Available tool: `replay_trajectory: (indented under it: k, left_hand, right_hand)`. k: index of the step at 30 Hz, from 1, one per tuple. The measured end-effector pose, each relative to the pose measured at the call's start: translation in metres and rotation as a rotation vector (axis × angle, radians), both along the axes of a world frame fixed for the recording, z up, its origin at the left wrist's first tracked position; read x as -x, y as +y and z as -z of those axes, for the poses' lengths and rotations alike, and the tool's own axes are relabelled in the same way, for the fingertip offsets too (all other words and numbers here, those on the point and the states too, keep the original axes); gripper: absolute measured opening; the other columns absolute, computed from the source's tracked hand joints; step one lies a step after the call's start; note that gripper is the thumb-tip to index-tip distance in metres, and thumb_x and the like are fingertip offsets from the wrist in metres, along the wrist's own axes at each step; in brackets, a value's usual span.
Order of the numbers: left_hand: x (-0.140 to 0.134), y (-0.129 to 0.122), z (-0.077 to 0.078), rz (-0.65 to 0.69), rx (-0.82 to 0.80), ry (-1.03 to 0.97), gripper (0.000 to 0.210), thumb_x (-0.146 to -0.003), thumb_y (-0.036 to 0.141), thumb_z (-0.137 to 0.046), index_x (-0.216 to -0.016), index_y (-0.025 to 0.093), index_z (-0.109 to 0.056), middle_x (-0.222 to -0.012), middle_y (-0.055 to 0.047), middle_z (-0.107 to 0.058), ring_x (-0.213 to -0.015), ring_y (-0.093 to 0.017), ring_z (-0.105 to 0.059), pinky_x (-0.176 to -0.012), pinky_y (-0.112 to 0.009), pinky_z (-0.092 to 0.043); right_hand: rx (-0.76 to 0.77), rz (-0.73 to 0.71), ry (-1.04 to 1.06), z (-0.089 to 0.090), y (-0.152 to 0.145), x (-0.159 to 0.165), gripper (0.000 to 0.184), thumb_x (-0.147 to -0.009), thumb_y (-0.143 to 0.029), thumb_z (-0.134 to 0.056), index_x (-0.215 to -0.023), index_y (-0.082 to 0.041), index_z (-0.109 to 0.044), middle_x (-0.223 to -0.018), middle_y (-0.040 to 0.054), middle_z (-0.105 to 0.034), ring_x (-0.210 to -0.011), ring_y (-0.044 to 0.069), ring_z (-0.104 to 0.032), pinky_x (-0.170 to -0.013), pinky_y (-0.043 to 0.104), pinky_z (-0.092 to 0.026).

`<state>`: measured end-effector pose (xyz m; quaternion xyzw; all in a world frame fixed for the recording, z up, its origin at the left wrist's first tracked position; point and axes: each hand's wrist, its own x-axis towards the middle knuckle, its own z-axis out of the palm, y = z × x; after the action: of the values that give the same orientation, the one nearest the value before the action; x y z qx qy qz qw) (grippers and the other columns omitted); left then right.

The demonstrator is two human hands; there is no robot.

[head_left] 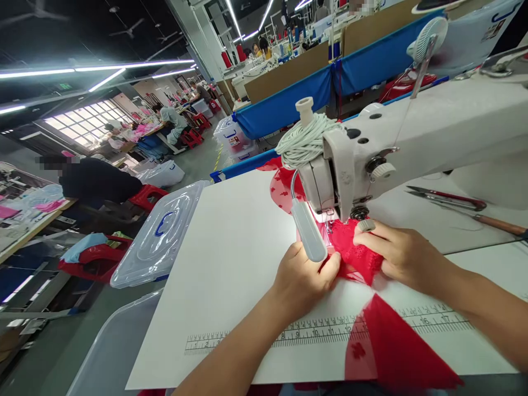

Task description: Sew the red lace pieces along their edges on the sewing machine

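Red cloth [347, 241] is lying under the sewing machine [437, 129], between my left hand [304, 279], pinching its left edge, and my right hand [406, 256], gripping its right side.

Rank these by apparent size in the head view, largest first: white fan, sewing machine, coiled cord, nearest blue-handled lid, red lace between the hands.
1. Sewing machine
2. Nearest blue-handled lid
3. Red lace and coiled cord: too alike to rank
4. White fan

left hand [307, 278] on red fabric [350, 245] | right hand [400, 253] pinching it | sewing machine [416, 135] above | white table [223, 236] beneath
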<state>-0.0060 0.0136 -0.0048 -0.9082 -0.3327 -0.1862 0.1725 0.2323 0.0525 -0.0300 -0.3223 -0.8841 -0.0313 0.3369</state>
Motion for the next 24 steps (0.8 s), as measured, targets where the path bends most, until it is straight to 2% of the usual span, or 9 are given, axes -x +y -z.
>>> replay_trajectory:
  k: [3, 5, 7, 9, 11, 16, 18, 21, 24]
  left_hand:
    - [0.000, -0.001, 0.000, 0.018, 0.024, 0.023, 0.027, -0.095, 0.002, -0.043, -0.094, 0.016, -0.066, -0.083, -0.004, -0.070, -0.064, -0.014, -0.060, -0.052, -0.028, -0.035]
    - [0.001, -0.001, -0.002, 0.032, 0.177, -0.052, 0.028, -0.095, 0.003, -0.039, -0.094, 0.017, -0.063, -0.109, -0.007, -0.071, -0.075, -0.013, -0.065, -0.050, -0.025, -0.037]
    - [0.001, -0.001, -0.006, 0.017, 0.399, -0.181, 0.028, -0.095, 0.004, -0.036, -0.103, 0.018, -0.059, -0.118, -0.008, -0.069, -0.081, -0.013, -0.066, -0.055, -0.023, -0.045]
    - [-0.001, 0.002, -0.009, -0.014, 0.556, -0.278, 0.031, -0.093, 0.003, -0.035, -0.110, 0.018, -0.056, -0.104, -0.007, -0.069, -0.074, -0.014, -0.063, -0.062, -0.024, -0.051]
    - [-0.004, 0.007, -0.011, -0.040, 0.584, -0.286, 0.033, -0.090, 0.003, -0.037, -0.111, 0.018, -0.057, -0.092, -0.004, -0.067, -0.071, -0.015, -0.061, -0.067, -0.027, -0.052]
    - [-0.013, 0.019, -0.012, -0.103, 0.660, -0.348, 0.017, -0.085, 0.014, -0.051, -0.096, 0.019, -0.062, -0.090, -0.005, -0.064, -0.086, -0.021, -0.059, -0.080, -0.036, -0.051]
    - [-0.015, 0.025, -0.014, -0.136, 0.709, -0.410, 0.011, -0.090, 0.020, -0.048, -0.085, 0.020, -0.058, -0.084, -0.005, -0.062, -0.082, -0.020, -0.058, -0.076, -0.035, -0.051]
    - [-0.014, 0.032, -0.022, -0.162, 0.820, -0.485, 0.033, -0.100, 0.030, -0.035, -0.069, 0.022, -0.040, -0.067, -0.002, -0.051, -0.065, -0.016, -0.054, -0.062, -0.030, -0.048]
    - [-0.012, 0.035, -0.032, -0.145, 0.928, -0.507, 0.042, -0.101, 0.045, -0.035, -0.066, 0.024, -0.028, -0.061, 0.001, -0.042, -0.055, -0.013, -0.045, -0.054, -0.028, -0.044]
  right_hand:
    - [0.017, -0.029, 0.079, -0.006, 0.000, 0.001, 0.037, -0.067, 0.009, -0.036, -0.081, -0.021, -0.053, -0.081, 0.0015, -0.054, -0.060, 0.013, -0.045, -0.050, 0.023, -0.036]
    - [0.039, -0.036, 0.132, -0.010, 0.001, 0.001, 0.035, -0.070, 0.009, -0.037, -0.079, -0.021, -0.052, -0.079, 0.0007, -0.052, -0.061, 0.012, -0.044, -0.052, 0.022, -0.037]
    - [0.088, -0.045, 0.160, -0.010, 0.001, 0.001, 0.036, -0.068, 0.009, -0.036, -0.079, -0.022, -0.051, -0.079, 0.0003, -0.052, -0.061, 0.012, -0.045, -0.052, 0.022, -0.037]
    - [0.151, -0.075, 0.161, -0.009, 0.001, 0.002, 0.037, -0.064, 0.007, -0.038, -0.083, -0.022, -0.052, -0.082, 0.0008, -0.054, -0.062, 0.013, -0.047, -0.053, 0.023, -0.039]
    - [0.179, -0.088, 0.160, -0.007, 0.000, 0.003, 0.040, -0.059, 0.003, -0.041, -0.088, -0.021, -0.054, -0.086, 0.0025, -0.054, -0.066, 0.014, -0.050, -0.056, 0.024, -0.042]
    - [0.125, -0.018, 0.164, -0.004, 0.003, 0.006, 0.044, -0.060, 0.004, -0.042, -0.094, -0.022, -0.055, -0.090, 0.0043, -0.057, -0.072, 0.017, -0.057, -0.059, 0.026, -0.047]
    - [0.085, 0.064, 0.232, -0.003, 0.006, 0.006, 0.040, -0.067, 0.004, -0.043, -0.094, -0.023, -0.055, -0.092, 0.0045, -0.062, -0.077, 0.019, -0.063, -0.064, 0.028, -0.051]
    - [0.028, 0.210, 0.350, -0.004, 0.011, 0.004, 0.029, -0.078, -0.002, -0.050, -0.095, -0.025, -0.058, -0.089, 0.0037, -0.067, -0.077, 0.020, -0.067, -0.066, 0.031, -0.053]
    - [0.062, 0.243, 0.446, -0.008, 0.012, 0.001, 0.023, -0.084, -0.006, -0.050, -0.092, -0.026, -0.060, -0.082, 0.0014, -0.070, -0.068, 0.019, -0.069, -0.063, 0.032, -0.054]
